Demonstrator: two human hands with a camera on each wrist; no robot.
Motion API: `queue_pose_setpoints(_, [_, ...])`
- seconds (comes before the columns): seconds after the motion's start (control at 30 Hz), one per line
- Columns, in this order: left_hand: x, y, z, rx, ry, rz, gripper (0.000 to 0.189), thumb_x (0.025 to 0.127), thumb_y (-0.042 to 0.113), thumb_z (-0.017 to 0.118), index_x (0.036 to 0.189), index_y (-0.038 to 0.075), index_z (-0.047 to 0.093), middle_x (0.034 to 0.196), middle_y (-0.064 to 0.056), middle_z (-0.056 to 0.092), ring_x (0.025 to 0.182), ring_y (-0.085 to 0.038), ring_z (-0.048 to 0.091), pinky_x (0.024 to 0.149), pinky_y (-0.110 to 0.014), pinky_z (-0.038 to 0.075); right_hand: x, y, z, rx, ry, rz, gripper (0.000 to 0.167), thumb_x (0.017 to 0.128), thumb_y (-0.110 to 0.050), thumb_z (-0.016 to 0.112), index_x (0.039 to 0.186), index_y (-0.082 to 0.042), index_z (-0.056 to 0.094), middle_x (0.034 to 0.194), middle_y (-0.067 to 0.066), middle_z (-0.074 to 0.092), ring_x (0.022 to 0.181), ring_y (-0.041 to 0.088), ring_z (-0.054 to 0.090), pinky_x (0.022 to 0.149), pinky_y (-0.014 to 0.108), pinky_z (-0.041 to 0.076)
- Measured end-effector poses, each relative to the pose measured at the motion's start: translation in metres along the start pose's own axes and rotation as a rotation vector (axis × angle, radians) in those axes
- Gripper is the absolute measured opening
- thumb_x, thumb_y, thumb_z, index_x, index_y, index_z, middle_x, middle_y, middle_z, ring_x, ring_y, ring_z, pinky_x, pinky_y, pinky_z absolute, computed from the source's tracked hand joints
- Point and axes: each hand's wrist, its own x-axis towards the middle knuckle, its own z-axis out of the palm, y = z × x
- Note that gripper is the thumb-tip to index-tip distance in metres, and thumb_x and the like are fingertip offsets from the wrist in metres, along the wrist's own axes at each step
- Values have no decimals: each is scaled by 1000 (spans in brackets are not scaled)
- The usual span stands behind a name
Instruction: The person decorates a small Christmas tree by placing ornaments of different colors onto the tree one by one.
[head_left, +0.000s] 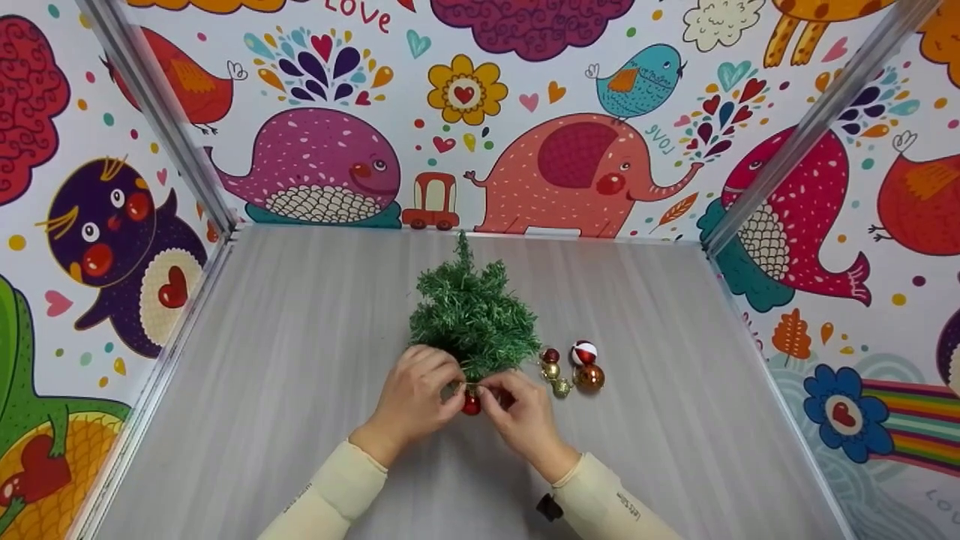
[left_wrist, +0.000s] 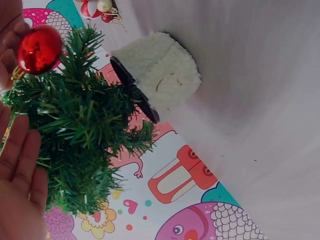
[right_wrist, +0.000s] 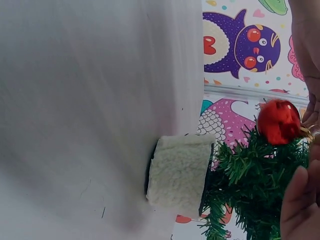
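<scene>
The string (head_left: 472, 385) of a red ball (head_left: 471, 405) is pinched by the left hand (head_left: 421, 391) and right hand (head_left: 523, 415). Other balls (head_left: 589, 377) are grouped right of the tree (head_left: 476, 311).

Pale cream sleeves (head_left: 337, 484) with small dark lettering (head_left: 628, 505) on each.

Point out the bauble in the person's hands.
The shiny red bauble, held by its gold cord between the left hand and right hand; the other baubles lie on the table, right of the tree.
</scene>
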Motion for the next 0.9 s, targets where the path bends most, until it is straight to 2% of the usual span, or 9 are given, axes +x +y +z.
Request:
queue_pose_setpoints(0.13, [1, -1, 0, 33, 19, 1, 10, 70, 12, 76, 71, 14, 66, 77, 3, 64, 75, -18, 62, 80, -40, 51, 0, -1, 1, -42, 80, -34, 14, 83, -2, 74, 88, -14, 72, 76, -10, 65, 59, 2, 55, 50, 16, 45])
queue_pose_setpoints(0.3, [3, -2, 3, 49, 63, -12, 6, 73, 10, 73, 71, 14, 69, 76, 3, 65, 74, -19, 62, 78, -39, 51, -2, -3, 3, -94, 155, -49, 14, 82, -2, 75, 90, -13, 74, 68, -12, 66, 52, -2, 55, 46, 14, 43])
queue_pose_setpoints(0.53, [2, -5, 8, 82, 74, -65, 5, 75, 12, 74, 74, 14, 70, 77, 4, 66, 75, -20, 62, 79, -40, 50, 1, 0, 7, -157, 202, -57, 15, 80, -1, 78, 90, -12, 74, 63, -10, 65, 48, -1, 54, 43, 14, 43])
queue_pose_setpoints(0.73, [-1, -7, 12, 86, 64, -107, 5, 76, 13, 75, 75, 15, 70, 77, 3, 67, 74, -20, 62, 79, -41, 50, -1, 5, 12, -145, 221, -78, 3, 88, -8, 73, 91, -9, 74, 63, -10, 66, 47, -2, 57, 43, 15, 44])
queue_pose_setpoints(0.9, [2, -7, 13, 62, 94, -135, 4, 76, 13, 75, 77, 15, 71, 78, 4, 68, 74, -19, 63, 79, -40, 50, -1, 7, 16, -100, 248, -82, 7, 94, -13, 68, 94, -10, 74, 64, -13, 65, 47, -4, 56, 42, 13, 44])
